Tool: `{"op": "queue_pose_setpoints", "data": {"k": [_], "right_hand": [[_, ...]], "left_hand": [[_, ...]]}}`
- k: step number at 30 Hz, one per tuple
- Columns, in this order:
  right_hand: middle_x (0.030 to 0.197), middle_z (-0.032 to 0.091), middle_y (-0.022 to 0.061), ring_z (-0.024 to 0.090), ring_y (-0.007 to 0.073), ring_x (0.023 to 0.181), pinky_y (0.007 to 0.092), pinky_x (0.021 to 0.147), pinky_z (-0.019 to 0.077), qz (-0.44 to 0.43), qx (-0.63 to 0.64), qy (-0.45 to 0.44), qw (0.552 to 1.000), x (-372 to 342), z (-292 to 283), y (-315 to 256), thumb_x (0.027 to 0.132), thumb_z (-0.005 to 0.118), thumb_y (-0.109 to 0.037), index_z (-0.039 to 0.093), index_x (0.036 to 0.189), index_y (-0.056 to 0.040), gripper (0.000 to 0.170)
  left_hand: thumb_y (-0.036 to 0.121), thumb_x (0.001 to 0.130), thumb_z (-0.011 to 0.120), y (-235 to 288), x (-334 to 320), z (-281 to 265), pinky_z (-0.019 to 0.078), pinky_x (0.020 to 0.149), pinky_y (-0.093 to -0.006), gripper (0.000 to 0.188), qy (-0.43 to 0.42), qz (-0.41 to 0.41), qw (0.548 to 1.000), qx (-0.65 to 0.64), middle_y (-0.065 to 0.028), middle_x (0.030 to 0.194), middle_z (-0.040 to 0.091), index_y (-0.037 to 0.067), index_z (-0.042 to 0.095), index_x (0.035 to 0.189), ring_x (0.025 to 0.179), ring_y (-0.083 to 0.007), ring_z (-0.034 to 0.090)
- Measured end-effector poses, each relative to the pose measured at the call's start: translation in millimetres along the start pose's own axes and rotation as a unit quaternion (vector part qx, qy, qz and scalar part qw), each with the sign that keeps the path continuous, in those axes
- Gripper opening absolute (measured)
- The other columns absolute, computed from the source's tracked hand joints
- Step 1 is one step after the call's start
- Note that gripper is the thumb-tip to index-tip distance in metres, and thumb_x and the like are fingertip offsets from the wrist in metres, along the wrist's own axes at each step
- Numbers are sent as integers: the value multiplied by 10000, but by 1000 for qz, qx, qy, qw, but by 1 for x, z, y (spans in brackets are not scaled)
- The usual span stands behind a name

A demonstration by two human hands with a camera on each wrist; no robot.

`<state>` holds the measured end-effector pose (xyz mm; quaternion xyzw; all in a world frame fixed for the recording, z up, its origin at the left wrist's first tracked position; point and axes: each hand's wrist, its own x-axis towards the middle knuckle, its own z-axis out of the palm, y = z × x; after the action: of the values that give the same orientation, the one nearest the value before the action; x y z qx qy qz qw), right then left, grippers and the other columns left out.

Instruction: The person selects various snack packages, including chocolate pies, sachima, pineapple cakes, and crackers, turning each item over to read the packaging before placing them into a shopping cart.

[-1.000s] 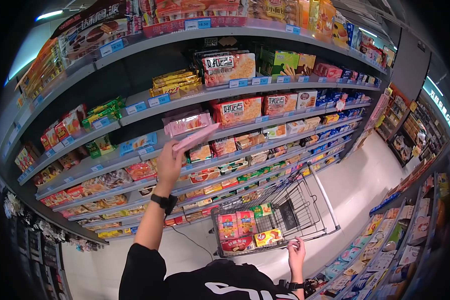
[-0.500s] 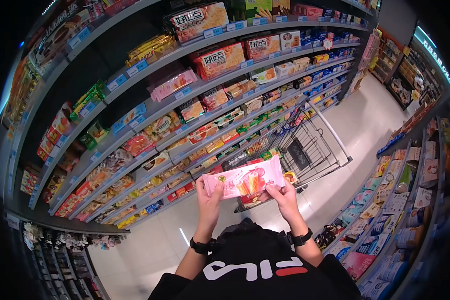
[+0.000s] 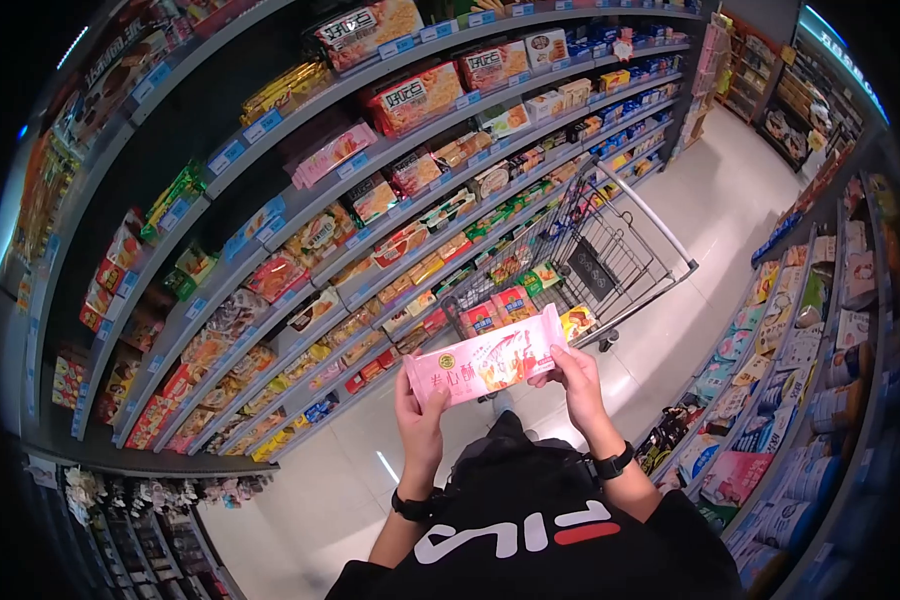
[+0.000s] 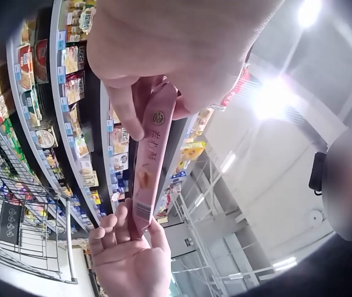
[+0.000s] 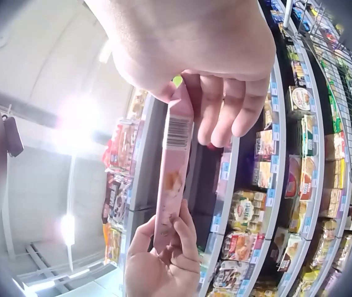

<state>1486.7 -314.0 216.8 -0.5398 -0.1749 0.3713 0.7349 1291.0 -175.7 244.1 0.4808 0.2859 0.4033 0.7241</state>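
A long pink snack packet (image 3: 485, 357) with red lettering and a picture of rolled pastries is held up in front of the chest, its printed front facing the head camera. My left hand (image 3: 420, 415) pinches its left end, thumb on the front. At the other end my right hand (image 3: 576, 385) pinches the corner between thumb and fingers. The left wrist view shows the packet (image 4: 153, 154) edge-on, with the left hand (image 4: 169, 49) above and the right hand (image 4: 132, 263) below. A barcode on the packet (image 5: 174, 142) shows beside the right hand (image 5: 194, 49) in the right wrist view.
Beyond the packet stands a wire shopping cart (image 3: 620, 235) with several snack packs inside, partly hidden. Similar pink packets (image 3: 332, 155) lie on the long shelf unit (image 3: 300, 235) ahead. Another shelf of packaged goods (image 3: 770, 370) runs along the right, with pale floor (image 3: 720, 215) between.
The left hand brought the pink packet from the shelf down to the chest, and the right hand took hold of its other end. The view has tilted down; lately the packet has barely moved.
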Motion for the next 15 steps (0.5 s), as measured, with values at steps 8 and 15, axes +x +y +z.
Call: {"op": "queue_pose_setpoints", "data": {"k": [8,15], "right_hand": [[885,739,79,700,135,759,272,691,537,15,33,6,999,-43,0,4,986,696,-192,700,1040,10,208],[884,730,56,677,117,746,273,693,537,22,27,36,999,-64,-3,12,973,713,-169,709,1053,4,191]], "left_hand": [[69,980,669,-1,-32,-4,533,992,-317,631,-23,-37,999,28,-129,1346,579,-20,351,1518,1172,-171,632],[54,940,732,0,-41,-7,533,971,-307,633,-55,-53,994,72,-128,1262,614,-38,386,1462,1122,-166,647]]}}
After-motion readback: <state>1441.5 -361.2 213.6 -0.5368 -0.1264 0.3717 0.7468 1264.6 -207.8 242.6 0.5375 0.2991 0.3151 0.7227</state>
